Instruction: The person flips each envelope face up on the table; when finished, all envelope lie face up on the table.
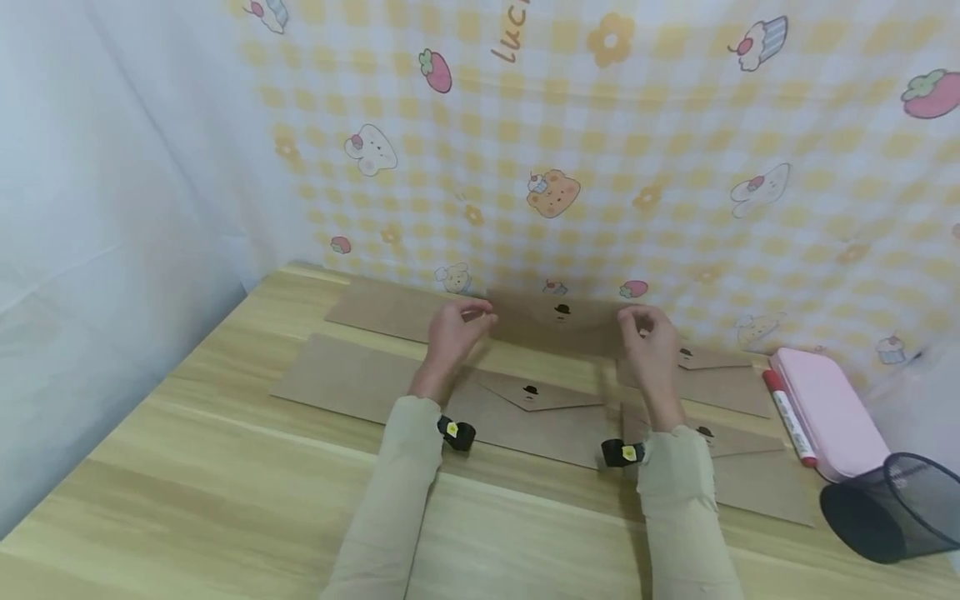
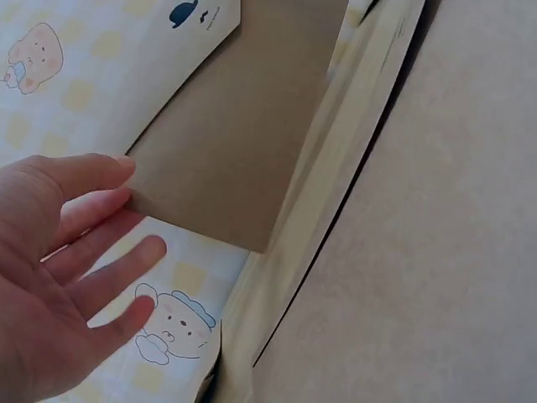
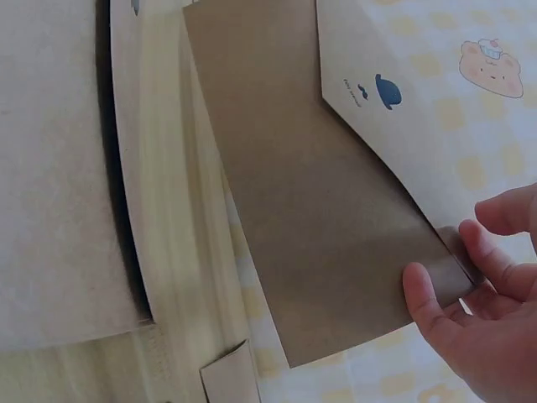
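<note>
A brown kraft envelope (image 1: 557, 327) stands tilted up at the back of the table, its flap printed with a bowler hat and moustache facing me. My left hand (image 1: 457, 337) pinches its upper left corner between thumb and finger; the other fingers are spread in the left wrist view. At the upper right corner, my right hand (image 1: 651, 346) holds the envelope, with fingertips on both faces in the right wrist view. Below my hands lies another flap-up envelope (image 1: 525, 417). Two more flap-up envelopes, a back one (image 1: 727, 383) and a front one (image 1: 757, 475), lie partly behind my right arm.
On the left lie a back envelope (image 1: 382, 312) and a front envelope (image 1: 348, 375), plain side up. At right are a red-capped marker (image 1: 790, 421), a pink case (image 1: 832, 408) and a black mesh pen holder (image 1: 892, 508) on its side. A checked curtain (image 1: 480, 150) hangs behind.
</note>
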`<state>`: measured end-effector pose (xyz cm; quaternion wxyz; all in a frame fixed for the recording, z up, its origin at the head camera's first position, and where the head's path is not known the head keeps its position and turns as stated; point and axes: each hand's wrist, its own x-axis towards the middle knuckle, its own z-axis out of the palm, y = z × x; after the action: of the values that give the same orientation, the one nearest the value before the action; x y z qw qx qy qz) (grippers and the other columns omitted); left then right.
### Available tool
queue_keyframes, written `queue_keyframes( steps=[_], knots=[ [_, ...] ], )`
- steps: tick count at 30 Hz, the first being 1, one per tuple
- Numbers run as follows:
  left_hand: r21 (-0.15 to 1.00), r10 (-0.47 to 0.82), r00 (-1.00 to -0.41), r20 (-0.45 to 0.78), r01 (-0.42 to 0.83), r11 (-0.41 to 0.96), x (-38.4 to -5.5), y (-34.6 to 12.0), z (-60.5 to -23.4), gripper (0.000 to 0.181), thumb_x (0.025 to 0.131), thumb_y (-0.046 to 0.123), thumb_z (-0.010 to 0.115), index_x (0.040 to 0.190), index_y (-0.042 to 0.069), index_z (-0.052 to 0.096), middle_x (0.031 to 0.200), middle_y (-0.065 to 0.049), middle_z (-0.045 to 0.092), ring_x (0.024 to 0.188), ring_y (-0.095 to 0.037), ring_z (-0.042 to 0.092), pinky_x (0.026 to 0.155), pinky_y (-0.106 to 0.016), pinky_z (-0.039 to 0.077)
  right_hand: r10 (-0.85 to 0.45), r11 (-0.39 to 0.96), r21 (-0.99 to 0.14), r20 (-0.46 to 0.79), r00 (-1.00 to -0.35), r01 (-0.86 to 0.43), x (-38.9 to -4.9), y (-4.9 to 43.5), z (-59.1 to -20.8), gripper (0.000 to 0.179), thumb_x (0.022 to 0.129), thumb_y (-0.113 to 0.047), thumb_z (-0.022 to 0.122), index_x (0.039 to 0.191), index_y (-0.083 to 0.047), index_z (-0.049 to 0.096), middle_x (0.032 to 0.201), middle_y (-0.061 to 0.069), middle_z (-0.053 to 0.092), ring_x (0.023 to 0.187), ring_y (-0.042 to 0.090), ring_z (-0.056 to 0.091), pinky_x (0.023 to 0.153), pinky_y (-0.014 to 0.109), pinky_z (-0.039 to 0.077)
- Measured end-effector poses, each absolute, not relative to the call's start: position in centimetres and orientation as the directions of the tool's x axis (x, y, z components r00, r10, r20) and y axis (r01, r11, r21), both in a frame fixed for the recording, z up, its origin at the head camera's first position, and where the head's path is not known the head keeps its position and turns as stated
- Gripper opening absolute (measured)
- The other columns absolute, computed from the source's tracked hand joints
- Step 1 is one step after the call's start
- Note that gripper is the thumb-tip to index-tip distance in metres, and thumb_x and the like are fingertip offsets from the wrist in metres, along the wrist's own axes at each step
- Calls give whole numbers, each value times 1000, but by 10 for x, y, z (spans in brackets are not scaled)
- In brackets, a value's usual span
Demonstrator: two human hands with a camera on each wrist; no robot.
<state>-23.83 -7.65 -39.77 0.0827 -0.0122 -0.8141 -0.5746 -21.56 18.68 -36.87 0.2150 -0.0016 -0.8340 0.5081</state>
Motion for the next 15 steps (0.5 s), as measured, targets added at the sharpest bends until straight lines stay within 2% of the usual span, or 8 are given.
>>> queue_keyframes(
  steps=[2, 6, 8, 11, 15],
  knots=[
    [928, -65, -986, 153, 120, 354, -237, -77, -396, 22, 80, 13, 72, 102, 10, 68, 125, -5, 57, 107, -25, 58, 83, -36, 50, 214, 477, -850, 360, -908, -224, -216, 185, -367, 25, 93, -17, 54, 103, 5, 61, 105, 17, 60, 104, 29, 55, 90, 42, 43],
    [887, 4, -980, 197, 180, 425, -238, -76, -394, 31, 78, 0, 71, 106, 9, 63, 131, -7, 50, 105, -26, 58, 77, -33, 52, 210, 478, -846, 372, -904, -237, -216, 183, -365, 23, 93, -15, 54, 103, 5, 61, 105, 15, 60, 100, 27, 57, 85, 38, 44],
    [863, 26, -972, 232, 218, 455, -238, -76, -393, 32, 76, -4, 70, 105, 8, 61, 128, -7, 51, 103, -25, 58, 76, -33, 51, 207, 487, -839, 381, -901, -242, -216, 182, -364, 22, 93, -14, 55, 102, 4, 61, 103, 14, 60, 96, 24, 58, 81, 31, 45],
    [852, 32, -960, 276, 261, 453, -238, -75, -392, 32, 76, -9, 69, 102, 7, 60, 117, -7, 53, 96, -23, 55, 73, -32, 50, 192, 501, -831, 378, -906, -241, -215, 182, -364, 21, 92, -16, 55, 102, 2, 62, 100, 12, 61, 88, 22, 59, 68, 21, 45],
    [854, 26, -957, 289, 270, 445, -236, -76, -390, 30, 75, -10, 69, 98, 7, 59, 107, -5, 52, 90, -22, 52, 70, -30, 49, 139, 520, -820, 359, -923, -240, -214, 186, -364, 22, 93, -17, 55, 105, 0, 63, 104, 12, 61, 91, 23, 59, 57, 14, 45]
  ],
)
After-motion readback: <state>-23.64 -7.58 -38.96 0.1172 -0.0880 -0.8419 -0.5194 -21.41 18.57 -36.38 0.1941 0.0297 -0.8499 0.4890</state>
